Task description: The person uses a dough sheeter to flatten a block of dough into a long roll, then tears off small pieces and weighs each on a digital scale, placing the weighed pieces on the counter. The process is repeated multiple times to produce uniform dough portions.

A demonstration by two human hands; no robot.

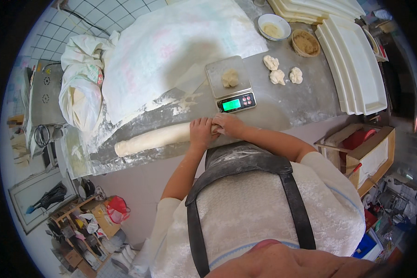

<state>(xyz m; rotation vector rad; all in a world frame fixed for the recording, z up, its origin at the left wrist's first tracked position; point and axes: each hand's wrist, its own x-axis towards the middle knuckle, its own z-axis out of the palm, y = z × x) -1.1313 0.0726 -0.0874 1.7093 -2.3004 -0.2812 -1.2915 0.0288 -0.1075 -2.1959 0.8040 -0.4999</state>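
A long roll of dough (156,138) lies along the near edge of the floured metal table (285,93). My left hand (201,131) is closed over the roll's right end. Against it, my right hand (228,125) grips the dough at the tip, its fingers partly hidden. Just beyond my hands stands a digital kitchen scale (227,87) with a lit green display, and one dough piece (230,77) rests on its metal plate. To the right of the scale, dough pieces (277,76) lie on the table, apart from the scale.
A floured cloth (166,45) covers the table's back left, beside a bundled white bag (81,100). At the back right are a white bowl (274,27) with pale contents and a small bowl (305,43) with brown contents. Stacked white trays (356,66) stand at the right edge.
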